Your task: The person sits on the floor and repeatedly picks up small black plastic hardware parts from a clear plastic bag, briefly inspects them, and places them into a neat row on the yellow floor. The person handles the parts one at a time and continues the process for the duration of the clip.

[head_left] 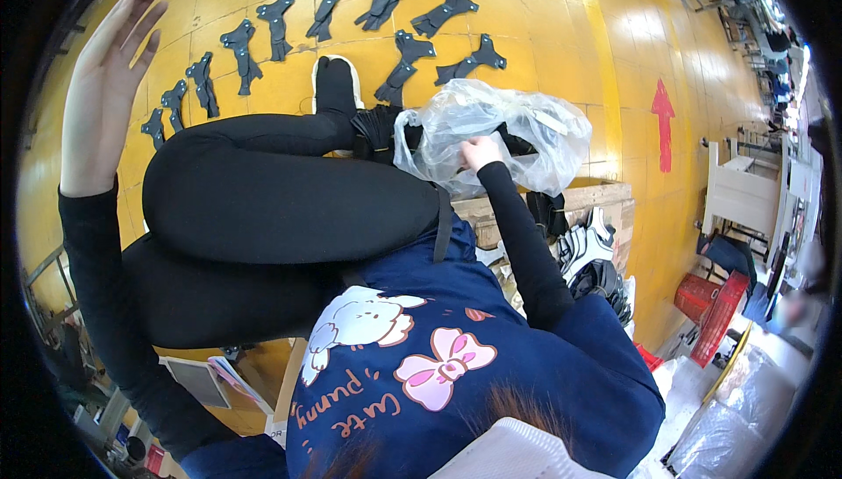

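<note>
My left hand is raised at the far left, its fingers stretched out and holding nothing. My right hand is closed at the mouth of a clear plastic bag, seemingly gripping its film; the fingertips are partly hidden. Black pieces show inside the bag. Beside it, next to my shoe, is a bundle of black straps. Beyond my legs, several dark Y-shaped strap pieces with shiny snaps lie spread in a curved row on the yellow floor, with another such piece closer to the bag.
A cardboard box holding black and white pieces stands by my right arm. My bent legs in black trousers cross the middle. On the right are a red floor arrow, a pale table and a red crate.
</note>
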Demonstrator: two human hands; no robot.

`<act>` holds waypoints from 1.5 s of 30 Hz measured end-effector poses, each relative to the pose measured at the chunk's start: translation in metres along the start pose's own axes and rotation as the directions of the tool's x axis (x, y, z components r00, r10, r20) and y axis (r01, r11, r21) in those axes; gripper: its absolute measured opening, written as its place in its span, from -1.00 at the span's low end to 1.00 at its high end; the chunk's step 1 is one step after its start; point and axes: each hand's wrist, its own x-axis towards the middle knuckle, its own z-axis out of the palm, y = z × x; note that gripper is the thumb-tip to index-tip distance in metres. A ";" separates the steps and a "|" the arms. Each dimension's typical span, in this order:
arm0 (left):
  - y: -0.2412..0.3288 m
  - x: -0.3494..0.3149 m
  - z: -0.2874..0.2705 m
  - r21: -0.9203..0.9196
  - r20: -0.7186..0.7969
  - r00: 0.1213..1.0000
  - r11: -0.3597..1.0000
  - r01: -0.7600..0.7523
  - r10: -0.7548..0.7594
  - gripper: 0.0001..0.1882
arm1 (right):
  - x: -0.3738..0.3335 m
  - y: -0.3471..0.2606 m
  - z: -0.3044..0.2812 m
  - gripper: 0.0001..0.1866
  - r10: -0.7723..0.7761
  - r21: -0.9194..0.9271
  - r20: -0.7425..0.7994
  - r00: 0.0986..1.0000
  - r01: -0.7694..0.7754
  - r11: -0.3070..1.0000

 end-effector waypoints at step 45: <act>0.008 -0.031 0.092 0.381 0.555 0.804 0.794 -0.474 0.214 -0.76 | -0.118 -0.147 -0.062 -0.60 -0.364 0.857 -0.097 0.926 0.263 0.443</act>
